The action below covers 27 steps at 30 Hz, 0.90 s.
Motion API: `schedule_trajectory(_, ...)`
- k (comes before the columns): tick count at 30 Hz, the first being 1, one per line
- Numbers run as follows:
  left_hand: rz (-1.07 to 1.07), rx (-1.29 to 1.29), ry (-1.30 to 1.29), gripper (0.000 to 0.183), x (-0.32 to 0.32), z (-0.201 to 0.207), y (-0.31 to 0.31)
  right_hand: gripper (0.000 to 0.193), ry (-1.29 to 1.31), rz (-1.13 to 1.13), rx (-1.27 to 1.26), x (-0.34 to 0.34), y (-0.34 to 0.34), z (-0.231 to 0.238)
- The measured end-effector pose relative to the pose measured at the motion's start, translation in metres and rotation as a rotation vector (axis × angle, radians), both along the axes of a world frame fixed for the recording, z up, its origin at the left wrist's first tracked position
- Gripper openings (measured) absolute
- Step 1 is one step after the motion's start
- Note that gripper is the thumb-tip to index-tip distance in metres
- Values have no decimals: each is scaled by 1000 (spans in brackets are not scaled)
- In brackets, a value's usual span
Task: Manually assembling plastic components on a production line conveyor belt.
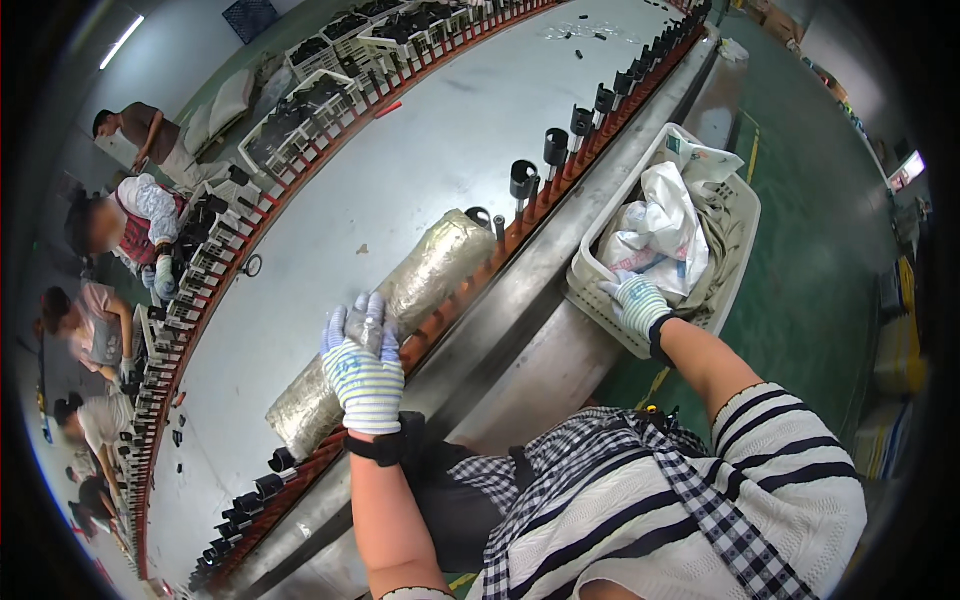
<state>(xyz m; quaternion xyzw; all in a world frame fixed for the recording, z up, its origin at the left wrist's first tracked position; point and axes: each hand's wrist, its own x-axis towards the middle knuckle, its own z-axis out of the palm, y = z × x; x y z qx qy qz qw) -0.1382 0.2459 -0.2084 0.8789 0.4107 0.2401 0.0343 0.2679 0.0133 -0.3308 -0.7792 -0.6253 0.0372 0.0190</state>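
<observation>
Where left grip (363, 378) rests, wrapped roll (437, 268) lies beneath.

The left hand (362, 375) covers the middle of the shiny wrapped bundle (445, 265) left of the frame's centre, so I can't tell whether it's one length or two, and beneath it part of the row of black-capped pegs (555, 148) disappears. The white bag (668, 220) hides what lies under it in the basket (741, 262) at right. Far left, co-workers' heads (100, 225) are blurred, while the grey tabletop (300, 230) is cut off at the top edge.
</observation>
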Motion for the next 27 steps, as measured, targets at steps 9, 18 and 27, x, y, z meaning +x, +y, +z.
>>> schedule_trajectory(9, 17, 34, -202, 43, 2, 11, -4, 41, 0, -26, -44, 2, 4, 4)
schedule_trajectory(18, -9, 218, -71, 50, -9, 12, -20, 37, 6, 30, 104, 0, -12, -34)
schedule_trajectory(27, 97, 158, -30, 44, -13, -16, -6, 49, 55, -20, -20, -1, -8, -38)
